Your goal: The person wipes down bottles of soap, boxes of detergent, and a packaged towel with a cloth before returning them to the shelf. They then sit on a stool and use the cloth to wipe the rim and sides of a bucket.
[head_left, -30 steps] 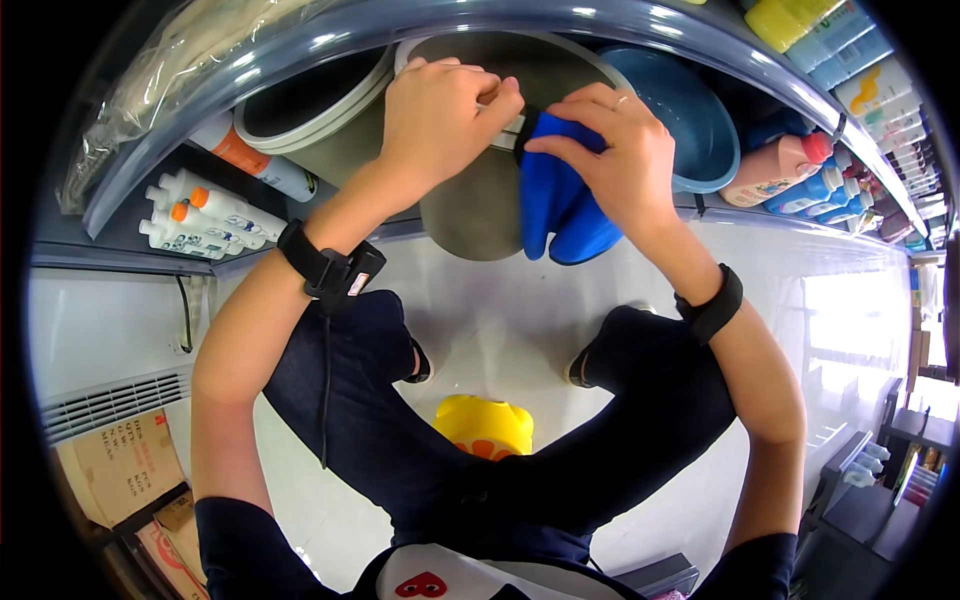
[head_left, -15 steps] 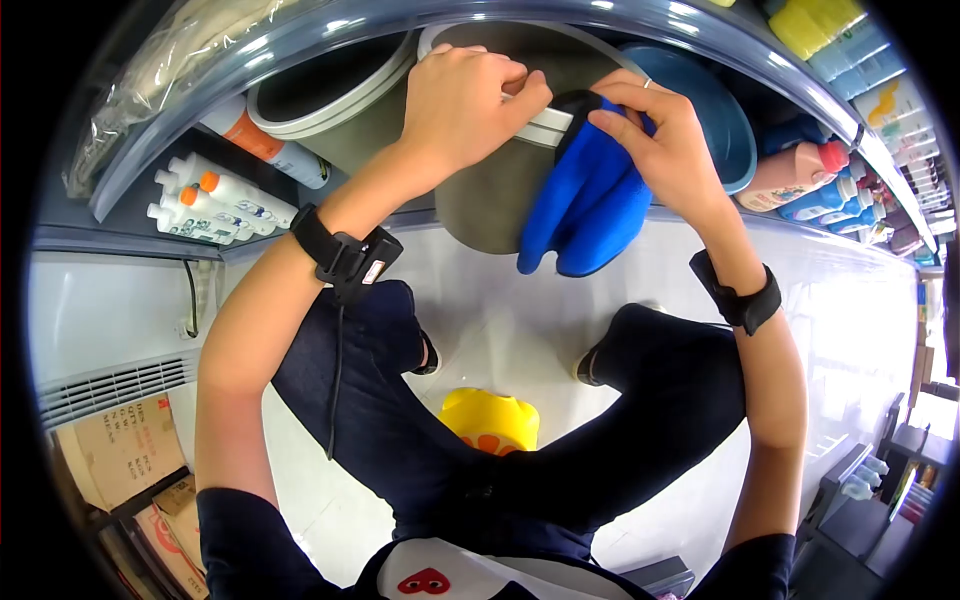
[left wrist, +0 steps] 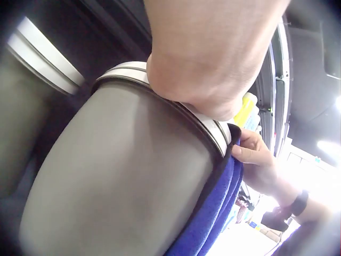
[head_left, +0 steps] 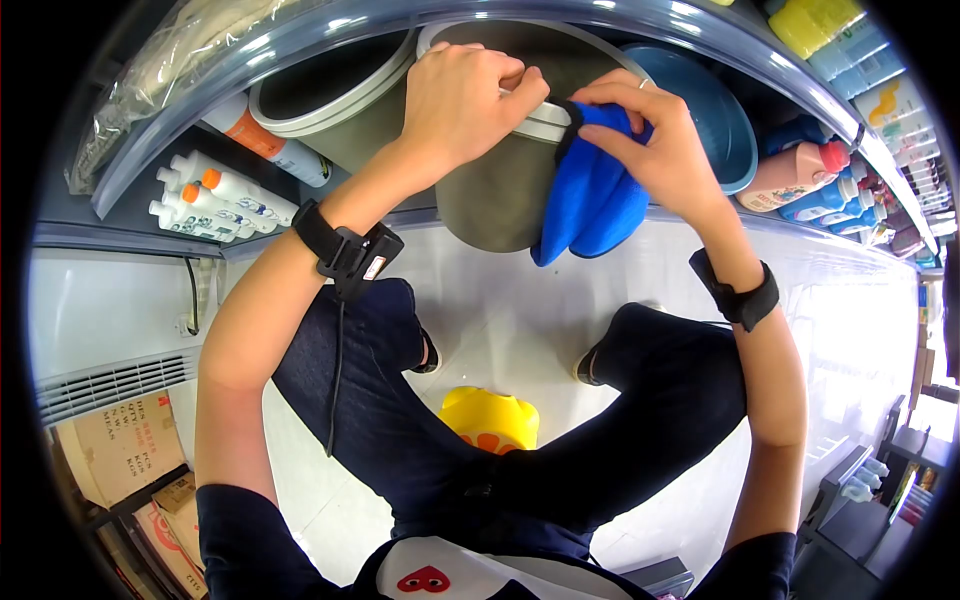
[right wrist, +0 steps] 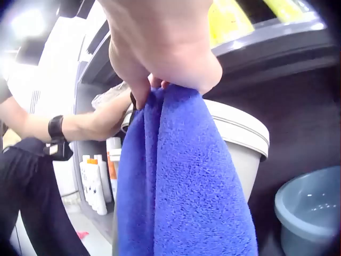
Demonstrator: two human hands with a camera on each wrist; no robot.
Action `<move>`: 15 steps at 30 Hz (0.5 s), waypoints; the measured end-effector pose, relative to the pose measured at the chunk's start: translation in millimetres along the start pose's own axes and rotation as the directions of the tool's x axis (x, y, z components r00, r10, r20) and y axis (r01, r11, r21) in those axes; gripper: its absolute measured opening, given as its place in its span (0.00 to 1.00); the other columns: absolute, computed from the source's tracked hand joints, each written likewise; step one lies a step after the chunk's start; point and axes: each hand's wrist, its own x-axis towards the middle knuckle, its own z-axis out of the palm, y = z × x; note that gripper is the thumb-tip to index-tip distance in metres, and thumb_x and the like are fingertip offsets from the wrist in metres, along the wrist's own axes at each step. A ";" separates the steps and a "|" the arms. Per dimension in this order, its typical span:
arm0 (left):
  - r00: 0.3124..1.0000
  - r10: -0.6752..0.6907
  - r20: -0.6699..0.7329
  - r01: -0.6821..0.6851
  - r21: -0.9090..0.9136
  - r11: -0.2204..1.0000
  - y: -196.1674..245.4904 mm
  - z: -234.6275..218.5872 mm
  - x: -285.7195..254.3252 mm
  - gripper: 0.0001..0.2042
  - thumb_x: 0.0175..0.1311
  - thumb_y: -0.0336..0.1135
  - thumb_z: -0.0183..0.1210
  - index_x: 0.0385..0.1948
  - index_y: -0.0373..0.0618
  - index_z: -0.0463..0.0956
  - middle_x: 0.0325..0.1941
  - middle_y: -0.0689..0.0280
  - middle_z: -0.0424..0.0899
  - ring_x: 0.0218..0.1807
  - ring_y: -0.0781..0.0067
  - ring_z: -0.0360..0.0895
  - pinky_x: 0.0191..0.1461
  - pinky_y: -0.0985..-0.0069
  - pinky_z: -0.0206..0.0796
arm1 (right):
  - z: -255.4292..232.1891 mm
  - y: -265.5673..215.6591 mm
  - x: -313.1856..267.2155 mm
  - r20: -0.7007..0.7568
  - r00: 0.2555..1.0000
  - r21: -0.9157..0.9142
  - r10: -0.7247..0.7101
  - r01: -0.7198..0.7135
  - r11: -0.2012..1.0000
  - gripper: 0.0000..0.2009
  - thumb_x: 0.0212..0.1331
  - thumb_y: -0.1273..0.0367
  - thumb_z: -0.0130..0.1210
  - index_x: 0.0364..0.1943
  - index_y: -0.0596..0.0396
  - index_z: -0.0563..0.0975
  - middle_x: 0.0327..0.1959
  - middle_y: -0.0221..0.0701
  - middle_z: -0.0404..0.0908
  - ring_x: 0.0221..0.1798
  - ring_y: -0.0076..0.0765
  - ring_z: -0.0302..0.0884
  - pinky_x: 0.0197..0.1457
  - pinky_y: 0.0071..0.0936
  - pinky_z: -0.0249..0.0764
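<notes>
In the head view a grey bucket (head_left: pixel 487 215) with a white rim stands at the shelf's front. My left hand (head_left: pixel 462 108) grips its rim, fingers curled over the edge; the left wrist view shows the heel of that hand against the white band. A blue towel (head_left: pixel 597 195) with a dark edging hangs in folds down the bucket's right side. At its top edge, close by the rim, my right hand (head_left: pixel 650 138) pinches it between thumb and fingers. The towel's fuzzy pile (right wrist: pixel 197 176) fills the middle of the right wrist view.
Another grey bucket (head_left: pixel 335 128) stands to the left, a blue basin (head_left: pixel 715 135) to the right. Several white bottles (head_left: pixel 215 205) and a pink bottle (head_left: pixel 795 172) flank them. The upper shelf edge (head_left: pixel 330 40) runs above the hands. A yellow stool (head_left: pixel 490 418) lies between the legs.
Hands, bucket and towel sit further right in the head view than a second ago. The towel spread wider half a second ago; now its folds hang narrower and higher.
</notes>
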 end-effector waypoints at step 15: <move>0.997 -0.033 0.067 0.031 0.039 0.999 0.4 -2.0 -1.3 0.18 0.64 0.45 0.54 0.16 0.44 0.76 0.15 0.62 0.74 0.25 0.59 0.75 0.33 0.64 0.63 | 8.4 1.5 -0.7 -0.063 0.994 -0.245 -0.087 0.070 0.967 0.08 0.57 0.67 0.60 0.39 0.53 0.84 0.38 0.28 0.82 0.41 0.42 0.78 0.43 0.36 0.75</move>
